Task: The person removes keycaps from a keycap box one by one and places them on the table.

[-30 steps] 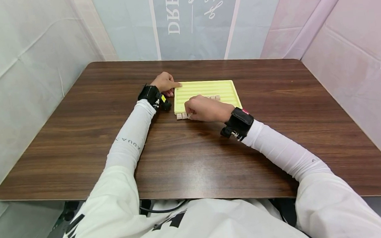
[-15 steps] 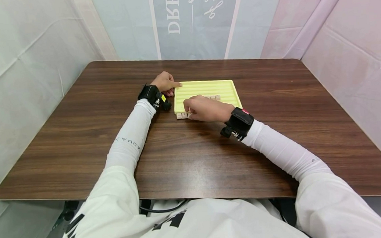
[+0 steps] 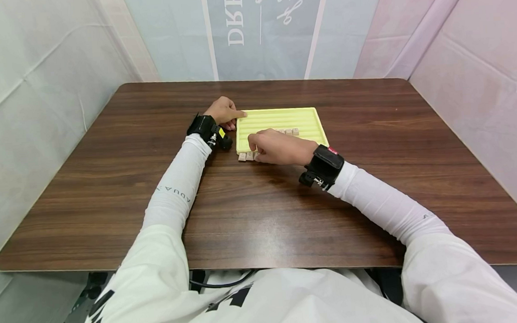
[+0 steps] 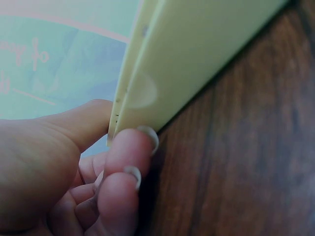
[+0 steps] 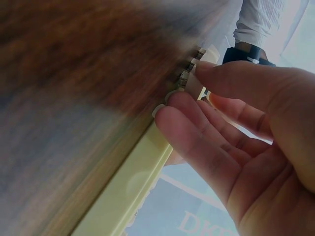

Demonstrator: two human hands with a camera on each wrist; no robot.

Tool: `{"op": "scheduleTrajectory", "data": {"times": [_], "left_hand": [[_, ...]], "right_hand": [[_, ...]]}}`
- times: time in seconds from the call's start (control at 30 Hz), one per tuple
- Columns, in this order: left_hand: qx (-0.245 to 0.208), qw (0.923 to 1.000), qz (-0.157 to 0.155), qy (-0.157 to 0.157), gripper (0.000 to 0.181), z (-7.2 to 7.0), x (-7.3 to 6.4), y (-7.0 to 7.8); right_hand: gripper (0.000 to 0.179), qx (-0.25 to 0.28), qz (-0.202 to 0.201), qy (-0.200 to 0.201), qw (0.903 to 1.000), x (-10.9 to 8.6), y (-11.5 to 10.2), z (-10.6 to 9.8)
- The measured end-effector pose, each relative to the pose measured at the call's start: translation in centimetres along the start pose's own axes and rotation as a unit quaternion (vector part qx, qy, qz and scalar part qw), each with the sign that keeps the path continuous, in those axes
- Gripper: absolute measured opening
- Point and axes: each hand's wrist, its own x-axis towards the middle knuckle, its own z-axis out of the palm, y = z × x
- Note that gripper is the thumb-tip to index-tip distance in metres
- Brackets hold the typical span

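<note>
A yellow ridged tray [image 3: 278, 117] lies on the table, its side wall [image 4: 167, 64] close up in the left wrist view. My left hand [image 3: 223, 112] grips its far left corner, thumb on the rim and fingertips against the side. Along the near edge stand small beige tiles [image 3: 246, 157] with dark marks, in a row outside the tray. My right hand [image 3: 280, 147] is bent over this row, thumb and fingertips pinching at a tile [image 5: 183, 78] against the tray wall. The hand hides part of the row in the head view.
More beige tiles [image 3: 291, 131] sit in a groove of the tray, partly behind my right hand. The brown wood-grain table [image 3: 262, 221] extends around the tray. A printed backdrop [image 3: 267, 30] hangs behind the table's far edge.
My right hand has edged slightly left along the row, and the end tiles sit a touch further left. The left hand keeps its hold on the tray corner.
</note>
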Motion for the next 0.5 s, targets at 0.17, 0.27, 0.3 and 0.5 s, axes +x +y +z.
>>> {"op": "scheduleTrajectory", "data": {"times": [0.17, 0.27, 0.3, 0.5], "left_hand": [[0.001, 1.0000, -0.003, 0.003, 0.031, 0.00, 0.02, 0.00], [0.003, 1.0000, -0.002, 0.003, 0.031, 0.07, -0.01, -0.02], [0.003, 1.0000, -0.001, 0.003, 0.031, 0.09, -0.01, -0.03], [-0.001, 1.0000, 0.003, 0.003, 0.031, 0.06, -0.10, 0.01]], "right_hand": [[0.014, -0.001, -0.001, 0.000, 1.0000, 0.04, -0.05, -0.01], [0.016, 0.004, -0.001, -0.002, 1.0000, 0.01, -0.06, 0.04], [0.017, 0.006, -0.001, -0.002, 1.0000, -0.01, -0.07, 0.03], [0.022, 0.008, 0.010, -0.009, 0.9999, -0.21, 0.01, -0.22]]}}
